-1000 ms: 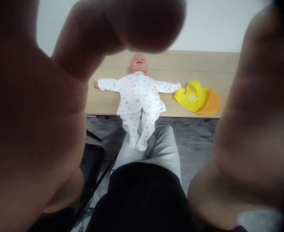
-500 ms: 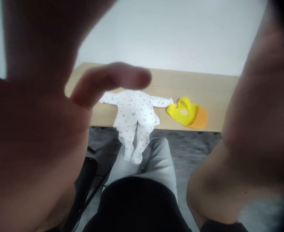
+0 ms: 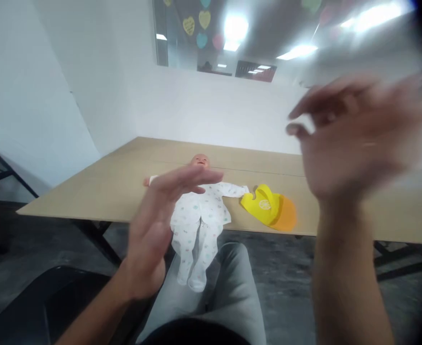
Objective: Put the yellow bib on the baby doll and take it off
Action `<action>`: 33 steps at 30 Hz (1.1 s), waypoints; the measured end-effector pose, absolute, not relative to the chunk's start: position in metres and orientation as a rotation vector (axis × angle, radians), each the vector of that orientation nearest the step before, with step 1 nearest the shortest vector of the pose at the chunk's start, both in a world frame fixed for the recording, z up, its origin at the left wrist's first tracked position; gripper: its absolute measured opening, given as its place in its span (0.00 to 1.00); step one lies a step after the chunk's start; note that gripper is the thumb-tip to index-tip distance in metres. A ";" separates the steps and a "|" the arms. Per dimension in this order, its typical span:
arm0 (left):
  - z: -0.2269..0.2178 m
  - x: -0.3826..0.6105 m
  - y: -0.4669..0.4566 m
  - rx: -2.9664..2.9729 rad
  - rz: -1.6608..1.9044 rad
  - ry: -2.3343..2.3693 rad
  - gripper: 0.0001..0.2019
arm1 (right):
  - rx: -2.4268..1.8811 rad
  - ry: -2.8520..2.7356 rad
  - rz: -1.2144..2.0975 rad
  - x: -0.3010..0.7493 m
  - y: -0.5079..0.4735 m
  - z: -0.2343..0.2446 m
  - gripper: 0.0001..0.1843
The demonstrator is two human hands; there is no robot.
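A baby doll in a white printed top and footed trousers lies face up, its legs hanging over the table's front edge toward my lap. My left hand is in front of the doll from my viewpoint, hiding part of its chest and one arm; its fingers are stretched out and it holds nothing. Beside the doll's other arm rests a yellow silicone bib with an orange pocket. Up to the right, my right hand is raised, smeared by motion, with thumb and fingers apart and nothing visible between them.
The wooden table stands against a white wall. Above it is a glass window with heart-shaped notes and light reflections. A black chair is at the lower left, by my leg.
Both hands have moved away from the camera, forward over my lap and the table. The view has tilted up, bringing the doll's head and the window into sight. Doll and bib stay put.
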State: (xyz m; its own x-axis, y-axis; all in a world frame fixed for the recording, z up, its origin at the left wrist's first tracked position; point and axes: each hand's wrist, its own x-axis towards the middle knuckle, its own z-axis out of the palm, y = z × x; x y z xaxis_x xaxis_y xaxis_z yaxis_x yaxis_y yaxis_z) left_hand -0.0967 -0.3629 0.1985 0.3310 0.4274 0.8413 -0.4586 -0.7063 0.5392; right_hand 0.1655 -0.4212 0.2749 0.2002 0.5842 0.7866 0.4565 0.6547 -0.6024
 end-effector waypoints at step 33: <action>0.035 -0.022 -0.238 2.899 0.728 0.903 0.25 | -1.824 -1.160 0.613 0.398 -0.362 0.108 0.29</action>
